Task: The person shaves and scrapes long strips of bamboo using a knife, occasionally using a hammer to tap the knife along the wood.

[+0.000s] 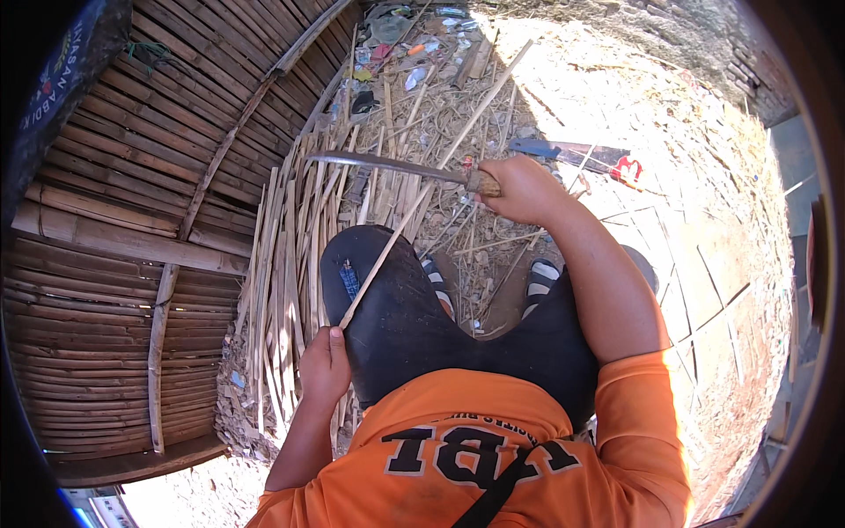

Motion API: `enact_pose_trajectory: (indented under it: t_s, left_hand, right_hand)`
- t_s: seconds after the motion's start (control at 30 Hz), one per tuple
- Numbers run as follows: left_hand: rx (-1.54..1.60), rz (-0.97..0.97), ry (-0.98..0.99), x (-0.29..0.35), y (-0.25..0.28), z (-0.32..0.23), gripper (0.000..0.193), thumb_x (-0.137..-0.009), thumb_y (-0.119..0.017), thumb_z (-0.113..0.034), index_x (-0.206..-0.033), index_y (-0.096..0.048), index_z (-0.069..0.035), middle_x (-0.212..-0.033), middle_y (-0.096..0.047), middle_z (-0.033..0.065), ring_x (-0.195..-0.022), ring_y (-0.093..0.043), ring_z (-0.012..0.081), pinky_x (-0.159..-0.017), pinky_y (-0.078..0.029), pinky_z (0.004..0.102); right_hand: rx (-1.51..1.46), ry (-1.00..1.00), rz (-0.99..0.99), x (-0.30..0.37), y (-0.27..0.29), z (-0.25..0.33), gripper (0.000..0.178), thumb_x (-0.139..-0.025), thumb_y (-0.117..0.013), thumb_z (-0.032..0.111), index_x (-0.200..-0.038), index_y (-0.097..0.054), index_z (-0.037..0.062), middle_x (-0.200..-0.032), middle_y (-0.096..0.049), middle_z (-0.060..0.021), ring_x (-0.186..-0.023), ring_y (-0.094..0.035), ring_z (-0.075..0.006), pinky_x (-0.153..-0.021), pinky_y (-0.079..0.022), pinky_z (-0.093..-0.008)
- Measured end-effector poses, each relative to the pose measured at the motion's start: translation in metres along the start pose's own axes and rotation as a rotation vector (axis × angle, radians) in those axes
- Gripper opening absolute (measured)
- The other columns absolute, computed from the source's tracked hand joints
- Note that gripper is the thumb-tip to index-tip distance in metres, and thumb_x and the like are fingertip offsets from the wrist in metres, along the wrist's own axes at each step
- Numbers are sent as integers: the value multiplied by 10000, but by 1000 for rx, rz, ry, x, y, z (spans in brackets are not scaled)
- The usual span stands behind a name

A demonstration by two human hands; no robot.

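Observation:
My right hand [525,192] is closed around the wooden handle of a machete [387,164], whose long dark blade points to the left. Between the fingers and thumb of my left hand [325,363] is the near end of a long, thin bamboo strip [414,209]. The strip slants up and away to the right, over my left thigh, and crosses the line of the blade near the handle. From this view I cannot tell whether the blade touches it.
Several split bamboo strips [283,282] lie in a pile on my left, beside a bamboo slat wall [114,202]. A handsaw [572,155] with a red and white handle rests on the ground ahead. Shavings and litter [422,62] cover the ground farther off.

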State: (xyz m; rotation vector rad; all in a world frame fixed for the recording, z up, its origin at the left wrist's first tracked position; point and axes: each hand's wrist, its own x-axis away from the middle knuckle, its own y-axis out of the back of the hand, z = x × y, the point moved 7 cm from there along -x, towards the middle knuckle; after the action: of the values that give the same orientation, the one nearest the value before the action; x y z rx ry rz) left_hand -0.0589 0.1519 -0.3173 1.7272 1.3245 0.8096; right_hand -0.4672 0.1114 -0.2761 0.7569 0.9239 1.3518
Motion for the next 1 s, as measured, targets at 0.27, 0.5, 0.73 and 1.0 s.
enact_pose_trajectory:
  t_s: [0.27,0.5,0.73,1.0]
  left_hand:
    - [132,-27,27,13,-11,2,497,-1097,-423,-419,-928,-622,4,-696,-599,220,-666,-614,416,-636,-462,477]
    - [140,-133,-106,20,-2,-24,516,-1102,-405,-426,-885,-600,-1,-662,-567,214,-634,-594,421,-610,-446,484]
    - [-87,-143,-107,14,37,-10,469,-1073,-457,-400,-847,-610,-18,-711,-623,228,-679,-627,447,-614,-456,511]
    - [-65,-133,-79,23,58,21,551,-1039,-530,-479,-776,-583,2,-633,-563,237,-611,-580,445,-570,-433,482]
  right_hand:
    - [-17,16,-123,16,16,-40,238,-816,-760,246,-933,-646,73,-802,-684,-181,-803,-665,-441,-713,-519,-525]
    - [93,216,-266,39,33,17,238,-812,-740,212,-951,-615,64,-830,-669,-175,-827,-660,-423,-723,-514,-516]
    - [27,12,-396,47,58,-37,250,-788,-749,186,-958,-617,58,-831,-670,-195,-854,-669,-424,-735,-527,-500]
    - [68,137,-416,54,45,-11,229,-806,-752,194,-947,-617,74,-848,-694,-154,-840,-682,-416,-738,-541,-492]
